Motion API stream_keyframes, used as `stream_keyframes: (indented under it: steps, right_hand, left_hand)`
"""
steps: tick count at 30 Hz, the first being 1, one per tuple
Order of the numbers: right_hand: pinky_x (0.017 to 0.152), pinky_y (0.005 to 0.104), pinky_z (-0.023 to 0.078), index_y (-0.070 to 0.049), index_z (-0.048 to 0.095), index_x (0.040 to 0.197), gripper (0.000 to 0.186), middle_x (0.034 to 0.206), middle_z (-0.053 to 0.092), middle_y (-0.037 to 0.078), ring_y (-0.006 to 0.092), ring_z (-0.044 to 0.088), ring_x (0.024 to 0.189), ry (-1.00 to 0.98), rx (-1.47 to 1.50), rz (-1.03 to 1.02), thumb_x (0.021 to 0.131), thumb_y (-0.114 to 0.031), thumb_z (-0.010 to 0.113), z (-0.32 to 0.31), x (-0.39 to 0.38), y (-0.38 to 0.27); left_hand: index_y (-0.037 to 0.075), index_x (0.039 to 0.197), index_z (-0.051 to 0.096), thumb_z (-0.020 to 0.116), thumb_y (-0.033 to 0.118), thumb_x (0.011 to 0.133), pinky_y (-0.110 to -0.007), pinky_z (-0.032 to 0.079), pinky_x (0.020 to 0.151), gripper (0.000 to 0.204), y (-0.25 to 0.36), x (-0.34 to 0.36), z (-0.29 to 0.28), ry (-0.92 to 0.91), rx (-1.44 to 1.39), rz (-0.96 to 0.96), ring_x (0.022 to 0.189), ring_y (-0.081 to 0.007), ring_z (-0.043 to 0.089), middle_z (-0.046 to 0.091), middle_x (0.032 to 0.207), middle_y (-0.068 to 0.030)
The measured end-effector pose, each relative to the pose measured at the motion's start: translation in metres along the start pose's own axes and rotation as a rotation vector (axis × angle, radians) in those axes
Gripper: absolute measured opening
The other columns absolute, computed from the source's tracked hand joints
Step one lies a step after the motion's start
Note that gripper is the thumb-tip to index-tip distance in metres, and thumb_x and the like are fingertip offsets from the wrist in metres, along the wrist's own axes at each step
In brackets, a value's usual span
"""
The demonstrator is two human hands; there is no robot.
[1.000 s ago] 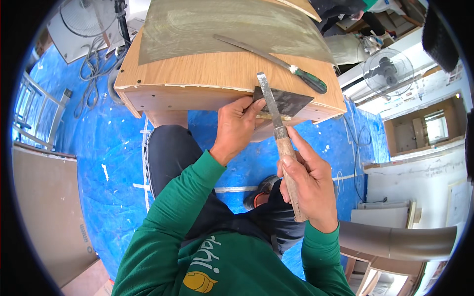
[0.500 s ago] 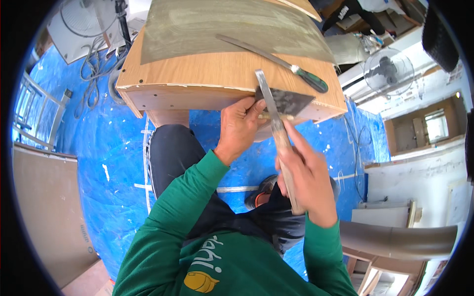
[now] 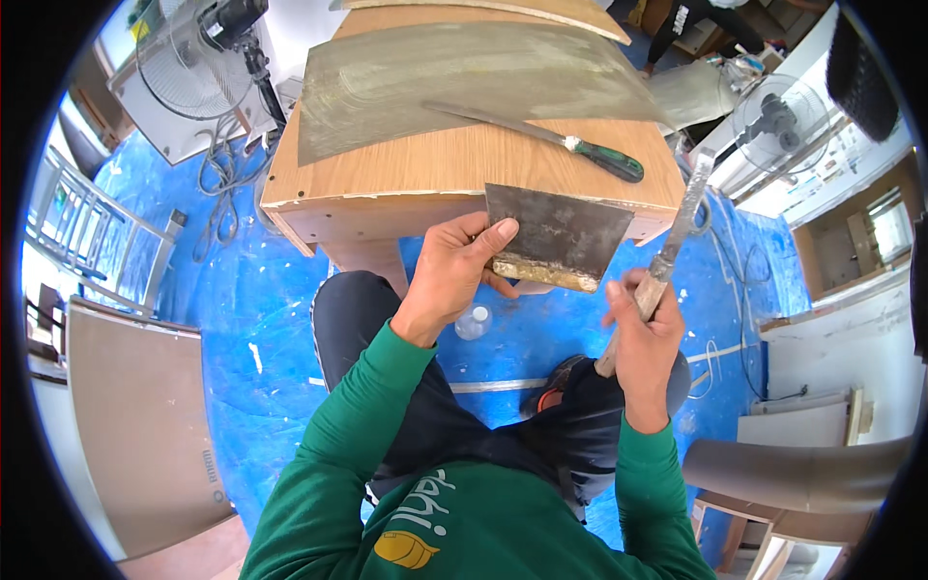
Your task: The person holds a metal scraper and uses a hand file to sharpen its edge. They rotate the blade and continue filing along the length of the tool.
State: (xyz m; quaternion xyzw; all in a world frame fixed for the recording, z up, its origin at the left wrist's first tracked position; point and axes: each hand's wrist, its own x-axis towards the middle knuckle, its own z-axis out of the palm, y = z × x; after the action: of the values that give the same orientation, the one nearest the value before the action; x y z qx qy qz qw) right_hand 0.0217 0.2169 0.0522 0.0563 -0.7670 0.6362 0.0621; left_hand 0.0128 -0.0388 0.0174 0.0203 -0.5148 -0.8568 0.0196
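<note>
The scraper [image 3: 565, 232] is held by left fingers [image 3: 500, 235] near the desk's [image 3: 406, 176] five-o'clock edge, the chisel [image 3: 677, 232] by right fingers [image 3: 626, 307]. The shirt [image 3: 512, 522] is lettered.

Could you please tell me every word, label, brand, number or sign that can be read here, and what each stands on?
White lettering on the wearer's green shirt: legible in part, not copied out.
Dark print on the brown board at left: small, sideways, not copied out.
White lettering on the co-worker's dark trousers: too small to quote reliably.
Wide metal blade and chisel-like tool: no lettering I can make out.
</note>
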Motion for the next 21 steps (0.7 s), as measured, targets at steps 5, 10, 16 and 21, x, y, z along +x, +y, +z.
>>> stream_keyframes:
  steps: [5,10,16,21]
  right_hand:
    - [0.068,0.0285,0.059,0.002,0.07,0.13,0.031,0.105,0.077,0.007,0.0127,0.071,0.084,0.023,0.231,-0.009,0.101,-0.006,0.078,0.005,0.021,0.002]
    - [0.069,0.0278,0.057,-0.002,0.074,0.126,0.027,0.102,0.078,0.002,0.0082,0.069,0.081,-0.139,0.322,-0.084,0.1,-0.005,0.082,-0.022,0.071,0.006]
    - [0.07,0.0263,0.056,-0.005,0.076,0.121,0.023,0.097,0.077,-0.002,0.0064,0.068,0.08,-0.101,0.339,-0.204,0.099,-0.003,0.082,-0.047,0.133,-0.017]
    - [0.067,0.0272,0.056,-0.005,0.074,0.117,0.02,0.097,0.077,-0.001,0.0075,0.067,0.077,-0.048,0.462,-0.177,0.099,-0.004,0.083,-0.045,0.154,0.021]
  left_hand:
    - [-0.004,0.136,0.072,0.074,0.015,0.109,-0.031,0.068,0.062,0.033,0.001,-0.003,0.012,-0.025,0.124,-0.002,0.092,-0.015,0.077,0.081,0.112,-0.0103]
    - [0.004,0.16,0.056,0.073,0.008,0.108,-0.029,0.066,0.064,0.055,0.047,0.023,0.065,-0.153,0.29,0.114,0.1,-0.0121,0.075,0.081,0.113,-0.0062]
    - [0.003,0.162,0.056,0.073,0.001,0.106,-0.027,0.059,0.093,0.059,0.089,0.105,0.083,-0.383,0.599,0.323,0.107,-0.0101,0.071,0.081,0.119,-0.0054]
    - [-0.002,0.161,0.055,0.074,-0.002,0.104,-0.034,0.057,0.108,0.06,0.073,0.137,0.098,-0.406,0.389,0.225,0.117,-0.0154,0.073,0.081,0.127,-0.0102]
